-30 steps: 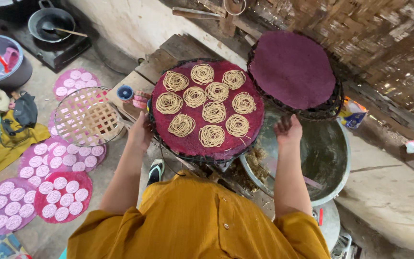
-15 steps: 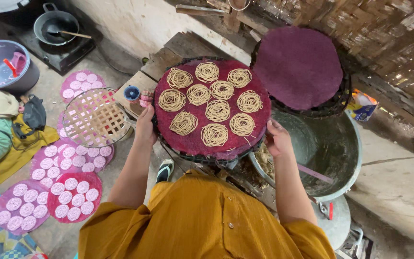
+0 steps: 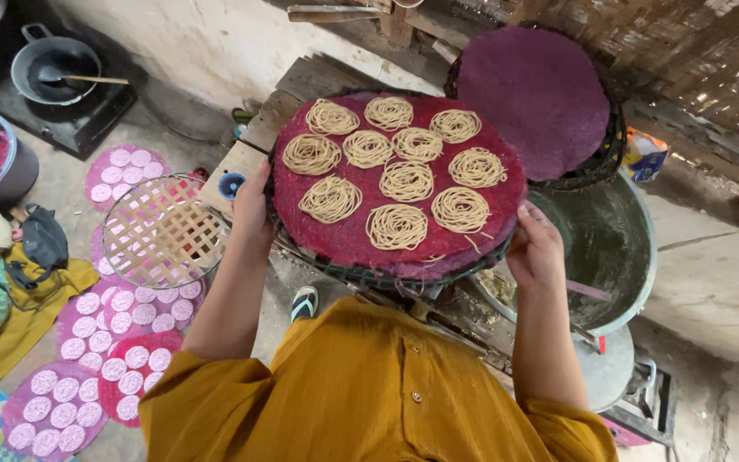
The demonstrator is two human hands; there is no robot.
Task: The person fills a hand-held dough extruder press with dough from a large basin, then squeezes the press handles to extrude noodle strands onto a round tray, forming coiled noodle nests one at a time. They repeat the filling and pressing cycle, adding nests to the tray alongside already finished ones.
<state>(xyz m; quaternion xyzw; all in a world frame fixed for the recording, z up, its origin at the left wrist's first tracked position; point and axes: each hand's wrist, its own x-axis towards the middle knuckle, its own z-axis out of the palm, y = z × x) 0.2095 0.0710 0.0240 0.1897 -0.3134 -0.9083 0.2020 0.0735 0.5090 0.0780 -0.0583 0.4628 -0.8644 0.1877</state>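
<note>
Fingers of left hand (image 3: 252,208) and right hand (image 3: 534,248) clasp opposite rims of the round red tray (image 3: 472,244), held above the big metal basin (image 3: 622,248). Tilting could slide the noodle nests (image 3: 397,225) off an edge.

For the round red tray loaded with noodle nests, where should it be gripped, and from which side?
Grip the red tray by its rim at two opposite points, from the left and right sides, as the left hand and right hand do now. It is wide, flat and covered with loose noodle nests, so an even two-sided hold probably keeps it level.
</note>
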